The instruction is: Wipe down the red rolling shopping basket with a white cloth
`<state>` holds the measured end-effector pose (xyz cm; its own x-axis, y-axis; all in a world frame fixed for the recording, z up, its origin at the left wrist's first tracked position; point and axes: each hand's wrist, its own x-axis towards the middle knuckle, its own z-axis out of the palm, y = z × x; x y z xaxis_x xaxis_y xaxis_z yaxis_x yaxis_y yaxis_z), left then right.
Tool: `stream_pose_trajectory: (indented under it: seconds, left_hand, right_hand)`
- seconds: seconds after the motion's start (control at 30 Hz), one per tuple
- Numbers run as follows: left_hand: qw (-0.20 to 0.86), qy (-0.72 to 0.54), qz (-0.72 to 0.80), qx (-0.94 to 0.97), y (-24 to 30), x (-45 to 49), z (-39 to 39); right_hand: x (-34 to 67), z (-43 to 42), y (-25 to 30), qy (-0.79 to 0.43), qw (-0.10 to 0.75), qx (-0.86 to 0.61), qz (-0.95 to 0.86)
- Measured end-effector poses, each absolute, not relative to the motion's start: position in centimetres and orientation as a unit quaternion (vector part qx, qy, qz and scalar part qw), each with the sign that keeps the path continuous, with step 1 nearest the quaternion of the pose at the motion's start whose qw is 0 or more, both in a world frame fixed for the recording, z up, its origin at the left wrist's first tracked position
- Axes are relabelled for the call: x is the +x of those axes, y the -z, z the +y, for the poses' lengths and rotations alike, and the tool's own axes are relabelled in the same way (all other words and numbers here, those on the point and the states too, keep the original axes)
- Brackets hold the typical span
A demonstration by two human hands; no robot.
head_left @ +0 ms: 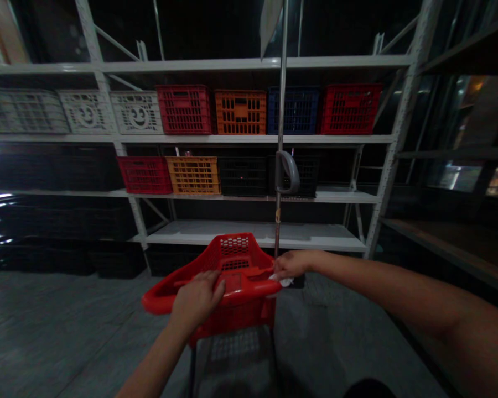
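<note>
A red plastic shopping cart (235, 327) stands before me, its handle towards me. My left hand (199, 296) grips the left part of the cart's handle (240, 290), fingers over the top and thumb along the near side. At the handle's right end, my right hand (289, 264) is closed on a crumpled white cloth or tissue (285, 282) and presses it against the red plastic. Most of the cloth is hidden under the fingers. A metal pole (282, 99) with a grey loop grip (289, 172) rises just behind my right hand.
White metal shelving (249, 139) spans the view, holding a red crate (185, 109), an orange crate (240, 112), a blue crate (293, 110) and other crates. Dark shelves (460, 240) run along the right. Grey concrete floor (87, 326) lies around the cart.
</note>
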<state>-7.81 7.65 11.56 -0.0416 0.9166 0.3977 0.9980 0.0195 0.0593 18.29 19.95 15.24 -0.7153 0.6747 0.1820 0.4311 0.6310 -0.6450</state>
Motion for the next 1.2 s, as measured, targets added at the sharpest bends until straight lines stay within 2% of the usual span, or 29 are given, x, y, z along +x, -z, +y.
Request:
stream_pose_trajectory:
  seconds: [0.07,0.1,0.13,0.23,0.3,0.37,0.5,0.7,0.93,1.03,1.1,1.2]
  left_hand:
    - [0.118,0.167,-0.704,-0.68,-11.6,-7.9,7.6]
    - [0.115,0.17,-0.704,-0.68,-11.7,-7.9,7.5]
    - [0.11,0.172,-0.704,-0.681,-11.7,-8.0,7.5]
    - [0.094,0.177,-0.704,-0.682,-11.7,-8.1,7.5]
    - [0.088,0.178,-0.702,-0.684,-11.7,-8.3,7.6]
    - [0.087,0.177,-0.7,-0.686,-11.7,-8.4,7.8]
    - [0.095,0.173,-0.7,-0.686,-11.7,-8.4,8.3]
    - [0.084,0.176,-0.71,-0.677,-11.8,-8.3,8.7]
    - [0.096,0.168,-0.706,-0.681,-12.3,-8.5,8.7]
    - [0.096,0.162,-0.699,-0.69,-12.4,-9.2,8.7]
    - [0.095,0.161,-0.688,-0.701,-12.2,-10.1,8.7]
    - [0.098,0.162,-0.671,-0.717,-11.8,-12.0,8.9]
  right_hand:
    - [17.8,20.4,-15.6,-0.335,0.075,-0.297,-0.891]
    - [17.4,20.6,-15.8,-0.345,0.052,-0.297,-0.889]
    - [16.9,20.7,-16.0,-0.331,0.07,-0.307,-0.889]
    - [15.1,20.8,-16.2,-0.212,0.19,-0.325,-0.902]
    - [13.9,20.9,-15.8,-0.134,0.223,-0.325,-0.909]
    - [13.1,21.1,-15.1,-0.107,0.189,-0.33,-0.919]
    - [12.7,21.7,-14.0,-0.128,0.117,-0.357,-0.918]
    - [12.8,21.1,-13.8,-0.188,0.083,-0.377,-0.903]
    - [10.0,16.7,-12.3,-0.202,0.2,-0.435,-0.854]
    - [10.6,15.4,-11.9,-0.191,0.259,-0.391,-0.862]
    - [12.3,15.0,-11.8,-0.244,0.307,-0.345,-0.853]
    - [16.1,15.1,-12.0,-0.431,0.416,-0.335,-0.727]
